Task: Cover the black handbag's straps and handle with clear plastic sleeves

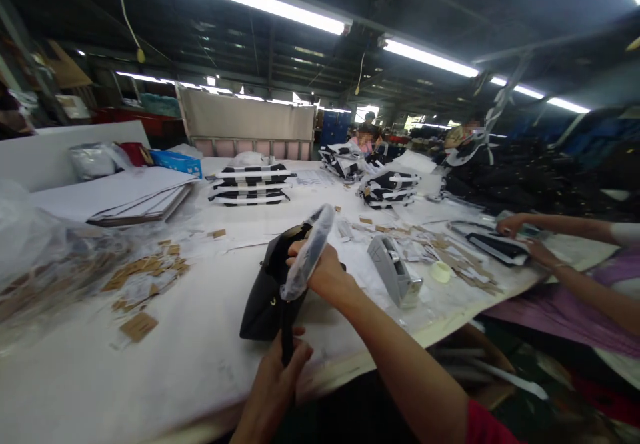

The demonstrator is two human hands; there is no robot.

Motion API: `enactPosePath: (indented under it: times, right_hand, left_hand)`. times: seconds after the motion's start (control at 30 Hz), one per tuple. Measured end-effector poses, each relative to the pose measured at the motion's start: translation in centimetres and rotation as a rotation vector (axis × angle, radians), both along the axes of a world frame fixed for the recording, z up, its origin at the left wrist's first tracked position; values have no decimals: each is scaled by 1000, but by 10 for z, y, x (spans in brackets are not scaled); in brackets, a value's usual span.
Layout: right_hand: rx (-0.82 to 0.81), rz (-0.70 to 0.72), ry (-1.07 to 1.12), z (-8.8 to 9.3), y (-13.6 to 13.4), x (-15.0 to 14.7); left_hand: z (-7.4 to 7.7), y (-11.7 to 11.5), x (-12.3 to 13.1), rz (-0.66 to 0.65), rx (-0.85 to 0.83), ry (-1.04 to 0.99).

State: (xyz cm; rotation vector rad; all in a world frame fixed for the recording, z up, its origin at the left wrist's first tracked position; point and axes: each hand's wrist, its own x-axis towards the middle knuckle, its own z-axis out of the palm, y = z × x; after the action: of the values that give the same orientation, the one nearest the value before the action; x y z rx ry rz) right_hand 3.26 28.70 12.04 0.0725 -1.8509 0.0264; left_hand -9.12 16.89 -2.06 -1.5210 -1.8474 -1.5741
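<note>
A black handbag (263, 301) stands tilted on the white table in front of me, its mouth toward the upper right. Its handle (311, 254), wrapped in clear plastic, arches over my right hand (327, 274). The fingers of that hand curl at the bag's opening, partly hidden behind the wrapped handle; what they grip there is not plain. Below the bag, my left hand (277, 371) is closed on a narrow black strap (287, 341) that hangs from the bag's side. A small gold-coloured fitting (273, 303) shows on the black face.
A grey tape dispenser (395, 271) and a tape roll (441, 271) stand to the right. Brown tags (150, 267) lie scattered at left. Stacked wrapped bags (250, 184) stand behind. At right, a co-worker's hands (525, 237) handle another black bag (495, 247).
</note>
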Motion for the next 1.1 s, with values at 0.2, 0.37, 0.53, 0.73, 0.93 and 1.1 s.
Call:
enactPosePath:
  times: [0.2, 0.37, 0.53, 0.73, 0.93, 1.1]
  right_hand:
    - [227, -138, -88, 5, -76, -19]
    - [161, 90, 171, -33, -45, -28]
    - [-398, 155, 302, -90, 83, -23]
    - [-696, -176, 158, -149, 193, -31]
    - [-582, -307, 83, -157, 198, -53]
    - [-656, -239, 87, -144, 200, -46]
  left_hand:
    - [34, -24, 17, -118, 335, -328]
    - [33, -35, 10, -123, 382, -374]
    - [32, -26, 8, -168, 370, -367]
    - [38, -14, 4, -207, 428, -356]
    - [37, -19, 0, -174, 398, -333]
    - [36, -28, 1, -176, 381, -356]
